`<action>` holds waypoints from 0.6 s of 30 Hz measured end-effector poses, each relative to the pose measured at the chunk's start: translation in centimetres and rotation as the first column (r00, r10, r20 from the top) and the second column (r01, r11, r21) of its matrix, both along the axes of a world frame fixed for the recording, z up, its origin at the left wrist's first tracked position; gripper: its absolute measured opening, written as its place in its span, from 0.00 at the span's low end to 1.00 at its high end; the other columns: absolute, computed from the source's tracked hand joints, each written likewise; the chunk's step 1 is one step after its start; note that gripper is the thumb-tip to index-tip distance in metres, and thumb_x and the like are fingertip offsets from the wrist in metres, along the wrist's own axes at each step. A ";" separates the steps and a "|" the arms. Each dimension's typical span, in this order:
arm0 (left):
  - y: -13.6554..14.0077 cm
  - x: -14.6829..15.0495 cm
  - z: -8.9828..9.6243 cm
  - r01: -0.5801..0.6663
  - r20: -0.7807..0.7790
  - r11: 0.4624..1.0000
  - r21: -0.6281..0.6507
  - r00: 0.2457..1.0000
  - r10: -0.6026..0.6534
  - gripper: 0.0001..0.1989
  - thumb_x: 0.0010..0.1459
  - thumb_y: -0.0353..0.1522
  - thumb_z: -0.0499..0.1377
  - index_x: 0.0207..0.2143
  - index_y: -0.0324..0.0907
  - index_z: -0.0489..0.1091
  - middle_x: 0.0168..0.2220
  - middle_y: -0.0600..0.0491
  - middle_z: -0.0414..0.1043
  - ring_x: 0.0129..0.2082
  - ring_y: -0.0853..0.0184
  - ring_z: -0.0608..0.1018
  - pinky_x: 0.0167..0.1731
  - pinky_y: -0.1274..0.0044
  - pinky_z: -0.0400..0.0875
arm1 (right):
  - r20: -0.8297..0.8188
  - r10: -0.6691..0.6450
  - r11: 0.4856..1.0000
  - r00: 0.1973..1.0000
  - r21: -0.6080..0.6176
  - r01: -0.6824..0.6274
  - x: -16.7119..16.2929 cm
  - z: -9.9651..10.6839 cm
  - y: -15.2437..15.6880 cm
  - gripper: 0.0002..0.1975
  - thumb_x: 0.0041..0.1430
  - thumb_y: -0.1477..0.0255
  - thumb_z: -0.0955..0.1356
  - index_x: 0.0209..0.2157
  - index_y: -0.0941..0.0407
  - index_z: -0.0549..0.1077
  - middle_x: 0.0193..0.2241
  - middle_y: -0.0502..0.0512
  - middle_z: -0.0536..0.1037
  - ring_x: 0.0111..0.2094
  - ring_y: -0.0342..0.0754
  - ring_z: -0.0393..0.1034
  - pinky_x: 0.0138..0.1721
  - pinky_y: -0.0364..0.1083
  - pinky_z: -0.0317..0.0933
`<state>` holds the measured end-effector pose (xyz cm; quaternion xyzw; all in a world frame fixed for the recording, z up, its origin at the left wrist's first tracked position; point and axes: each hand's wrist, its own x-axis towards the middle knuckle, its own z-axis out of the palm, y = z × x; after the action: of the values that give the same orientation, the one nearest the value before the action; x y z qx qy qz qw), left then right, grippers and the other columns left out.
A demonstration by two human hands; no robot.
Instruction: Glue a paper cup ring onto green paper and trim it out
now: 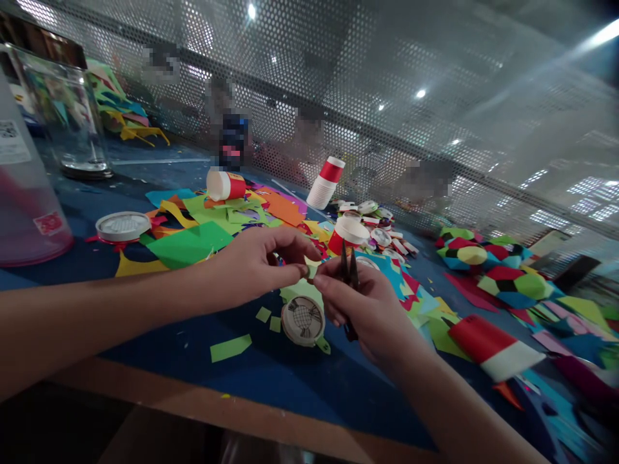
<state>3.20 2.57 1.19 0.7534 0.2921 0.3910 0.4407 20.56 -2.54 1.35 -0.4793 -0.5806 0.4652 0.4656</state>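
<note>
My left hand (271, 263) is closed, its thumb and fingertips pinching what looks like a small piece of light green paper (310, 269). Against it, almost touching, are the fingertips of my right hand (360, 299), which is wrapped round a pair of dark scissors (349, 269) with the blades pointing up, slightly apart. Below both hands a round paper disc (303, 320) with a turtle-shell drawing sits on the blue table; a small green paper piece (323, 346) sticks out at its lower right. Left of it are two small green paper squares (263, 314) and a green paper strip (231, 348).
Coloured paper scraps (193, 243) spread behind my hands, with a tipped paper cup (226, 185), a cup stack (327, 183) and a pile of cut discs (380, 225). At left stand a pink bottle (29, 193) and a glass jar (77, 122). A red-white cup (496, 348) lies right.
</note>
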 end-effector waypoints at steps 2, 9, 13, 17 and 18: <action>-0.1 0.0 0.0 0.001 -0.018 1.000 0.010 1.000 -0.001 0.07 0.52 0.30 0.60 0.35 0.41 0.73 0.31 0.55 0.73 0.28 0.71 0.71 0.27 0.80 0.65 | 0.030 -0.036 0.999 0.999 0.011 0.036 -0.1 0.0 0.0 0.09 0.51 0.67 0.72 0.27 0.57 0.71 0.14 0.41 0.63 0.14 0.36 0.52 0.15 0.40 0.45; -0.1 0.3 -0.5 -0.017 0.029 1.000 0.016 0.999 0.016 0.06 0.52 0.30 0.59 0.33 0.41 0.74 0.29 0.57 0.73 0.27 0.73 0.71 0.26 0.82 0.64 | 0.106 -0.092 0.995 0.990 0.039 0.088 0.1 -0.1 -0.1 0.08 0.53 0.66 0.70 0.30 0.56 0.70 0.14 0.40 0.63 0.14 0.36 0.52 0.15 0.40 0.42; -0.1 0.4 -0.6 -0.024 0.029 0.999 0.031 0.999 0.023 0.06 0.52 0.31 0.59 0.34 0.42 0.73 0.29 0.58 0.73 0.28 0.73 0.72 0.26 0.81 0.64 | 0.138 -0.058 0.998 0.989 0.046 0.052 0.2 -0.2 0.1 0.08 0.52 0.67 0.70 0.28 0.56 0.70 0.14 0.40 0.62 0.15 0.37 0.53 0.16 0.40 0.45; -0.4 0.5 -0.7 -0.018 -0.004 0.999 0.030 1.000 0.019 0.07 0.51 0.30 0.59 0.35 0.41 0.71 0.29 0.58 0.72 0.25 0.74 0.69 0.25 0.81 0.62 | 0.050 -0.081 0.995 0.995 0.069 0.078 0.1 -0.4 0.2 0.07 0.51 0.69 0.71 0.27 0.55 0.69 0.15 0.40 0.62 0.15 0.37 0.53 0.16 0.40 0.45; -0.5 0.5 -0.8 -0.013 -0.014 1.000 0.027 1.000 0.013 0.07 0.51 0.30 0.58 0.35 0.41 0.71 0.29 0.58 0.72 0.25 0.74 0.69 0.24 0.81 0.62 | 0.031 -0.086 0.994 0.996 0.073 0.083 0.0 -0.5 0.1 0.07 0.51 0.69 0.71 0.27 0.55 0.69 0.15 0.40 0.62 0.15 0.37 0.53 0.16 0.40 0.45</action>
<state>3.73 2.08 0.43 0.7601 0.2948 0.3924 0.4258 20.55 -2.41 0.83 -0.4943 -0.5841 0.4156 0.4917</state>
